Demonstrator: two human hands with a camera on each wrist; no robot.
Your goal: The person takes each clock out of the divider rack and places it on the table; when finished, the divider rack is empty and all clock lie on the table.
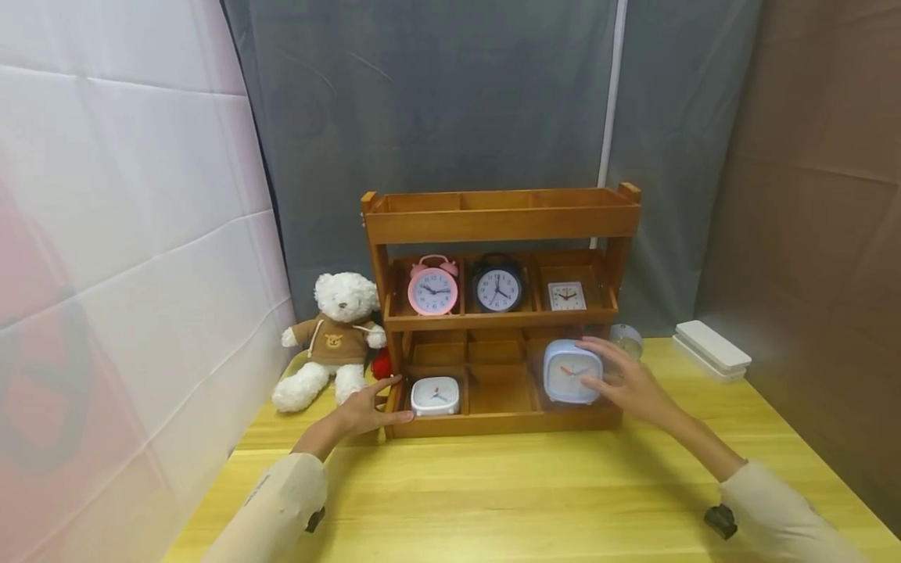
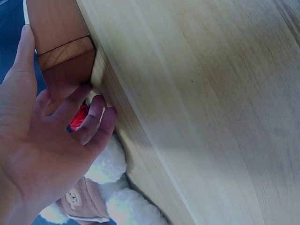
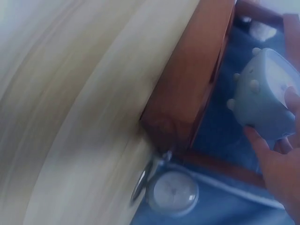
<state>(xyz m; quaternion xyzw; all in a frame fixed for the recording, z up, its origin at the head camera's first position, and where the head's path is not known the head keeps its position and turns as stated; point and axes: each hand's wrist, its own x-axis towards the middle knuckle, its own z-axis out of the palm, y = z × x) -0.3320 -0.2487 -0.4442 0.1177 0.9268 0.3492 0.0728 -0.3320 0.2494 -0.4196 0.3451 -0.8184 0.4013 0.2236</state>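
Note:
My right hand (image 1: 629, 385) holds a light blue alarm clock (image 1: 572, 372) in front of the lower right compartment, fingers on its top and side. In the right wrist view the clock (image 3: 263, 91) shows its rounded back with small white knobs. My left hand (image 1: 364, 408) grips the front left corner of the wooden shelf (image 1: 507, 424); in the left wrist view, thumb and bent fingers lie on either side of the corner (image 2: 68, 56). A white alarm clock (image 1: 435, 396) stands in the lower left compartment beside it.
On the middle tier stand a pink alarm clock (image 1: 432, 290), a black alarm clock (image 1: 498, 288) and a small white square clock (image 1: 566, 296). A teddy bear (image 1: 338, 336) sits left of the shelf. Right of it are a round clock (image 1: 626, 340) and white boxes (image 1: 712, 348).

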